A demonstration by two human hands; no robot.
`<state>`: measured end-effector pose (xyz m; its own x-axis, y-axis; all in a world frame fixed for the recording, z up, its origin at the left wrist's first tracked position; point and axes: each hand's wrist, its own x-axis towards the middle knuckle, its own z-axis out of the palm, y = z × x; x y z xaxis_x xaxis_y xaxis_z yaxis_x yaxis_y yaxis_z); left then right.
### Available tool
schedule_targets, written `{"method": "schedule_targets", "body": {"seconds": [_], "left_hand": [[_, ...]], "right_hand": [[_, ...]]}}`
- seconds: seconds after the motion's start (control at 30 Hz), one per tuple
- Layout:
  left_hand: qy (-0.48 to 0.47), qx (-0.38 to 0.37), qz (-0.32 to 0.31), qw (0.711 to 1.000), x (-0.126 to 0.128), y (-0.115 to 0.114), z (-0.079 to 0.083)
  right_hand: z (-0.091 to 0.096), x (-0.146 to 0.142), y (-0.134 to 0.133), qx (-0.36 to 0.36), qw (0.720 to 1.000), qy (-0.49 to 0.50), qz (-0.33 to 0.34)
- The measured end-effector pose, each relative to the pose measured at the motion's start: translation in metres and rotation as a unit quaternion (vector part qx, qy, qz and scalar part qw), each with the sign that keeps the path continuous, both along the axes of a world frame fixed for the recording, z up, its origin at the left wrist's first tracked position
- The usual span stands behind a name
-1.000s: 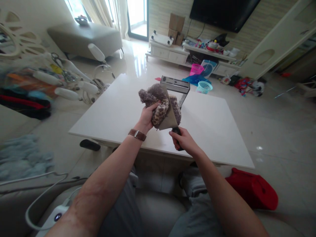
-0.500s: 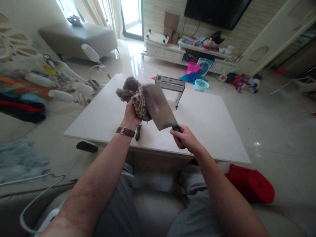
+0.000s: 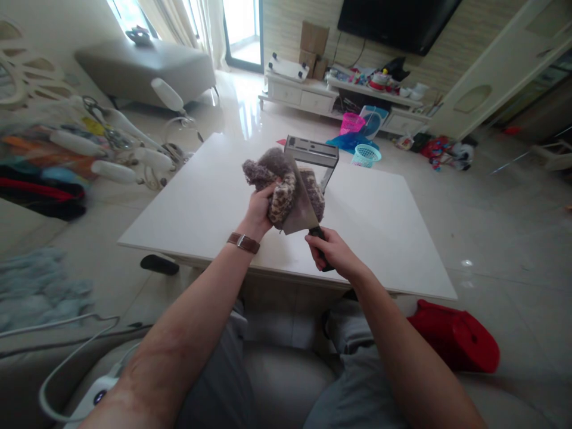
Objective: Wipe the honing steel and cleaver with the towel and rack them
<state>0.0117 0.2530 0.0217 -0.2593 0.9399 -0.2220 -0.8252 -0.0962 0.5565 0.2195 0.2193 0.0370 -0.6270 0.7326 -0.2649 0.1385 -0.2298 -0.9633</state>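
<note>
My left hand (image 3: 259,208) grips a fuzzy brown and grey cloth (image 3: 281,182) and holds it wrapped against the blade of a cleaver (image 3: 300,208). The cleaver's black handle is in my right hand (image 3: 333,253), fingers closed round it, blade pointing up and away. Both hands hover above the near edge of a white table (image 3: 379,226). A brown-strapped watch sits on my left wrist.
A metal knife block (image 3: 313,152) stands on the table behind the cloth. A red bag (image 3: 456,339) lies on the floor at the right. Clutter and white bottles sit at the left; baskets (image 3: 366,156) and a TV cabinet are at the back.
Half a second ago the cloth was held left of the bare blade; now it is folded over the blade again. The small black object seen on the table is hidden.
</note>
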Motion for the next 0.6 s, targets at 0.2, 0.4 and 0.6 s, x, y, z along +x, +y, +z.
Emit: {"method": "schedule_targets", "body": {"seconds": [0.2,0.4,0.6], "left_hand": [[0.033,0.081,0.102,0.991,-0.038,-0.006,0.016],[0.05,0.099,0.126,0.986,-0.028,-0.016,0.018],[0.018,0.07,0.029,0.997,0.013,-0.022,0.007]], "right_hand": [[0.009,0.024,0.008,-0.003,0.999,0.049,-0.01],[0.016,0.025,0.012,0.194,0.967,0.066,-0.152],[0.002,0.008,0.005,0.378,0.884,-0.155,-0.226]]}}
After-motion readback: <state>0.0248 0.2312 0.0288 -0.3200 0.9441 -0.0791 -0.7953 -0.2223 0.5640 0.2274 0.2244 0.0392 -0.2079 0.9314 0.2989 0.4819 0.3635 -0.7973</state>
